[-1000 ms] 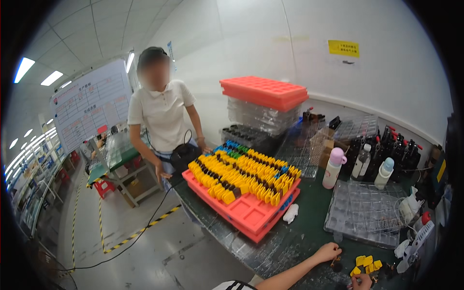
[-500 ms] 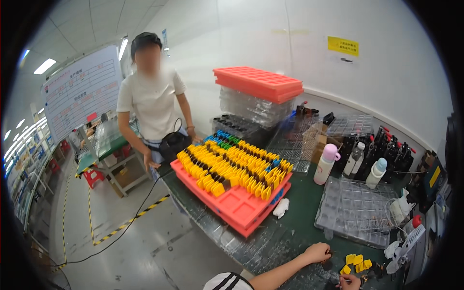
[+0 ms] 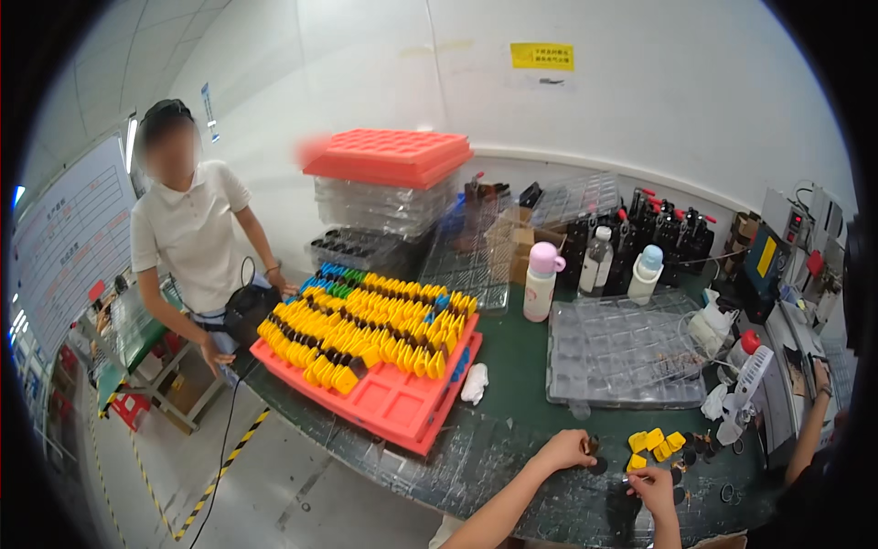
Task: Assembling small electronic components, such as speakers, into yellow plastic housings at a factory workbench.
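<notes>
My left hand (image 3: 565,449) is over the near part of the green table, its fingers pinched on a small dark brownish piece (image 3: 592,445). Just to its right, my right hand (image 3: 653,489) has its fingertips closed together on something small that I cannot make out. Several yellow square pieces (image 3: 655,441) lie just beyond my right hand. Small dark round pieces (image 3: 679,495) are scattered beside it on the tabletop.
Stacked red trays (image 3: 402,403) hold rows of yellow, blue and green pieces. A clear compartment tray (image 3: 585,366), bottles (image 3: 540,284) and a white tissue (image 3: 475,383) share the green table (image 3: 512,421). One person (image 3: 197,238) stands at the far left; another person's hand (image 3: 820,377) is at the right.
The view has swung to the right, so the trays and the standing person sit further left. More of my forearms and another person's arm at the right now show. My hands remain over the same spot.
</notes>
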A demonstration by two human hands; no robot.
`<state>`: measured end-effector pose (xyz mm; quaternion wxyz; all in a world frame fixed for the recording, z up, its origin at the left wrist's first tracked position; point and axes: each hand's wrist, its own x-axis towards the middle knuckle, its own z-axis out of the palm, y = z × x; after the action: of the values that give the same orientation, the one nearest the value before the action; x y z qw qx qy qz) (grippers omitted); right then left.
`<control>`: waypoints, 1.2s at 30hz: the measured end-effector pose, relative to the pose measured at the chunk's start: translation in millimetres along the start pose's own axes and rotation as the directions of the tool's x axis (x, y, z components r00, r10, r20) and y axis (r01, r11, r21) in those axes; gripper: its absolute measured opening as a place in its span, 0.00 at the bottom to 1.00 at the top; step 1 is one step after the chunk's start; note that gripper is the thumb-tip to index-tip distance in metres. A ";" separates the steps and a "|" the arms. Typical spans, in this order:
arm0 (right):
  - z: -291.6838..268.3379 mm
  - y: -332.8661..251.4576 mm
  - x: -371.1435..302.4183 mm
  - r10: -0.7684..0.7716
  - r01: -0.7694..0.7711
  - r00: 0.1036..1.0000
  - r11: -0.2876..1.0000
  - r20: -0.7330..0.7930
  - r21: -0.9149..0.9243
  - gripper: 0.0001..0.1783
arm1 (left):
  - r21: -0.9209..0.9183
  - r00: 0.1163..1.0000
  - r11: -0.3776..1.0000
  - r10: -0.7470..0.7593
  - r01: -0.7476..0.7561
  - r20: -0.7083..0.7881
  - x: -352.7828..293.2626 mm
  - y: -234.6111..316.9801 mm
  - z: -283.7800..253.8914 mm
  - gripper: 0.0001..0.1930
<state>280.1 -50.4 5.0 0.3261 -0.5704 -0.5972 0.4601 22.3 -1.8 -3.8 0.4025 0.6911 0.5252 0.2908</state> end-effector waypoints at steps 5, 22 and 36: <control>7.5 -5.8 -7.3 0.007 -0.007 1.000 1.000 0.001 0.030 0.08 | -0.010 0.999 0.999 -0.053 0.053 -0.001 -3.5 -10.1 0.2 0.20; 6.9 -3.3 4.1 -0.183 0.170 0.982 0.958 -0.037 -0.232 0.09 | 0.016 0.965 0.995 -0.096 0.103 -0.243 5.3 -15.0 -18.4 0.20; 11.8 -7.5 -8.8 -0.217 0.212 0.976 0.961 -0.007 -0.179 0.12 | 0.226 0.975 0.972 0.115 -0.070 -0.192 -2.9 -20.3 -22.8 0.15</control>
<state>267.7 -60.6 8.8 0.3299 -0.5351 -0.6897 0.3593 -7.3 3.7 -9.6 0.2545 0.7214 0.5593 0.3195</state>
